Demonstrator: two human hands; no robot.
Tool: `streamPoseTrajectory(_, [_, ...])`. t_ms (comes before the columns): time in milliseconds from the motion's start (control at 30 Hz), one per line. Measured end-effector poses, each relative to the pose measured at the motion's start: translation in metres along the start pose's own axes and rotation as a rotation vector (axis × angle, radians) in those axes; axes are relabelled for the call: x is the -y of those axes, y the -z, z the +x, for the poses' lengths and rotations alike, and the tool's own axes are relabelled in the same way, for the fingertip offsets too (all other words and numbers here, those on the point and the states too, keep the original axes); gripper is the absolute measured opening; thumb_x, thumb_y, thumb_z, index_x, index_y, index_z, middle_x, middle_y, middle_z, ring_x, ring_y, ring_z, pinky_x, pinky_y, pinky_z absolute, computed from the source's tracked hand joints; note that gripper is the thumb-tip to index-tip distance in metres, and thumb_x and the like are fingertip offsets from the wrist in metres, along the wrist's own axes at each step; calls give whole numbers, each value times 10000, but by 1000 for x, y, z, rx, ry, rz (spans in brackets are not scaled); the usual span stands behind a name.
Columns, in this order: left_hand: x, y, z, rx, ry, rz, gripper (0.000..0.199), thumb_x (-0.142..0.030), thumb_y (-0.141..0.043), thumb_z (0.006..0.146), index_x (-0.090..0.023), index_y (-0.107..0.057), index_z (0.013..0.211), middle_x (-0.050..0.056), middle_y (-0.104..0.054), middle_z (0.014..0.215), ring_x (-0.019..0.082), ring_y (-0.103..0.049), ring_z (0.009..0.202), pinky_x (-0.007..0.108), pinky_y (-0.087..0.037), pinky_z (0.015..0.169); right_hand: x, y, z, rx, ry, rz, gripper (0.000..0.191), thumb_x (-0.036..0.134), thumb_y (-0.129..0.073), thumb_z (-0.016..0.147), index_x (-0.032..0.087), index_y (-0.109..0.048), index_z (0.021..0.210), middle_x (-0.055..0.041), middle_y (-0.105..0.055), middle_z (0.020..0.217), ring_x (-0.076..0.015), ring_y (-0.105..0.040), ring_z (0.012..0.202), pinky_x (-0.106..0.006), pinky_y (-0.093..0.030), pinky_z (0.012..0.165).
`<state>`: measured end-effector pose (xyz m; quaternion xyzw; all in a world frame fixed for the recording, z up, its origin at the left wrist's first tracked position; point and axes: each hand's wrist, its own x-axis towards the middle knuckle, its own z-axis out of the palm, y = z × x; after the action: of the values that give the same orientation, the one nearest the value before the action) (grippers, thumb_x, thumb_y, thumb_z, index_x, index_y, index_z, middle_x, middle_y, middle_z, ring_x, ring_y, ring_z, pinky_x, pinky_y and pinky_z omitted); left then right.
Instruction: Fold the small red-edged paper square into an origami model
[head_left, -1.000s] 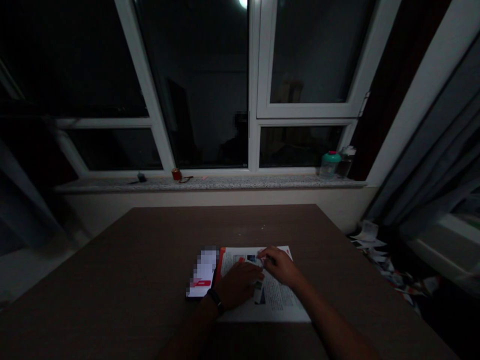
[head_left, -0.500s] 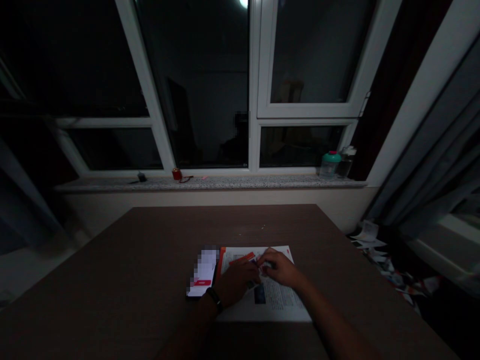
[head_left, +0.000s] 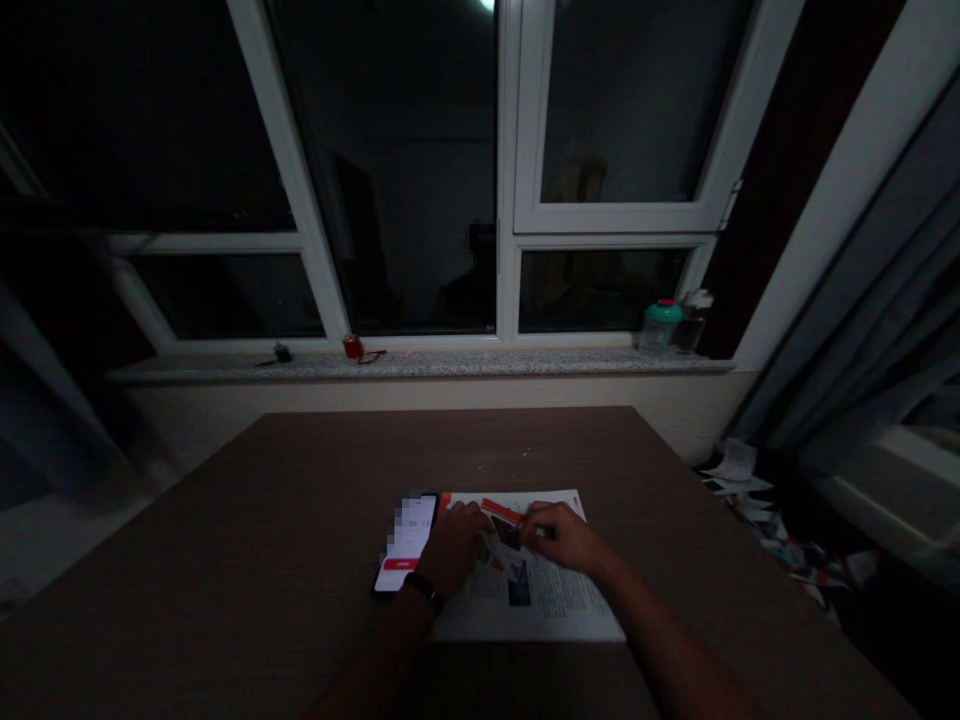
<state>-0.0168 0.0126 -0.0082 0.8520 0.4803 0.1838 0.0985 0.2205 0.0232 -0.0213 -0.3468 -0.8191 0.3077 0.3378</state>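
Note:
My left hand [head_left: 456, 545], with a dark band on its wrist, grips the left end of a small piece of printed paper [head_left: 507, 532]. An orange-red strip runs along the upper edge of this paper, and a dark picture lies below it. At its right end, the bent fingers of my right hand [head_left: 559, 530] pinch the paper. Whether it is folded, I cannot tell. Beneath both hands lies a larger printed sheet or booklet [head_left: 559, 605] with an orange left edge and a blue picture.
A lit phone [head_left: 405, 545] lies left of the sheet on the brown table [head_left: 285, 520]. On the windowsill [head_left: 465, 368] stand a red jar [head_left: 352, 347] and a green-lidded bottle [head_left: 661, 328]. Scattered papers [head_left: 780, 540] lie to the table's right.
My left hand has moved back to the left, away from my right hand. More of the small paper shows between them, with its orange-red strip now sloping down to the right.

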Motion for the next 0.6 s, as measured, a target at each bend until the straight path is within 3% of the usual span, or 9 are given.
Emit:
streamPoseTrajectory(233, [-3, -2, -1, -2, -24, -19, 163, -180, -551, 904, -210, -672, 1009, 45, -674, 1104, 239, -554, 1027, 427, -404, 944, 1, -10, -2, 52, -2, 68, 201, 101, -593, 763, 215, -750, 814, -12, -731, 843, -150, -666, 723, -221, -460, 645])
streamPoseTrajectory(433, [-5, -1, -2, 85, -32, -27, 443, -323, -764, 768, -253, -622, 1182, 61, -563, 1368, 306, -487, 1217, 491, -363, 1034, -4, -15, -1, 17, -18, 36, 128, 172, -638, 794, 210, -733, 871, -10, -719, 808, -141, -635, 677, -220, -446, 618])
streamPoseTrajectory(600, [-2, -2, -5, 118, -30, -63, 546, -364, -792, 741, -274, -589, 1240, 58, -506, 1434, 321, -429, 1292, 515, -344, 1058, -6, -7, 1, -80, 4, -61, 135, 135, -648, 777, 216, -713, 863, -26, -693, 895, -163, -638, 818, -255, -473, 745])
